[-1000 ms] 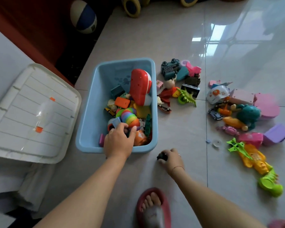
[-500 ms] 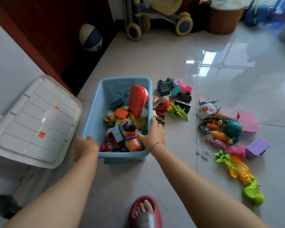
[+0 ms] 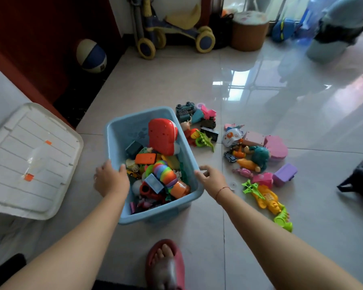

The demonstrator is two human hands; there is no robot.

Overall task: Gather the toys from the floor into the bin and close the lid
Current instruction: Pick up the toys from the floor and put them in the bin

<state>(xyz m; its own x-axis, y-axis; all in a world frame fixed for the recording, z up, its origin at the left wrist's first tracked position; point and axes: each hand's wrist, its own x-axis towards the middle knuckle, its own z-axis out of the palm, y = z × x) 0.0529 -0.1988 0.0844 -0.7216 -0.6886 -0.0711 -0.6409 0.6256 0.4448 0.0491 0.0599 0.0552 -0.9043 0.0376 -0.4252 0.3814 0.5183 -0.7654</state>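
My left hand [image 3: 111,181] grips the blue toy bin [image 3: 132,124] by its rim, thumb hooked inside; my right hand [image 3: 213,180] clasps the opposite rim, loose toys [image 3: 258,158] just beyond.

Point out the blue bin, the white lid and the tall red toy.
blue bin [image 3: 124,130]: head view, bare inner far wall.
white lid [image 3: 29,164]: head view, middle of ribbed top.
tall red toy [image 3: 161,136]: head view, its broad red face.

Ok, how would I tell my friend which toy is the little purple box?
Find the blue bin on the tiled floor; loose toys lie to its right. At that pile's right edge, beside a bright pink toy, sits the purple box. It is the only purple, boxy toy there.
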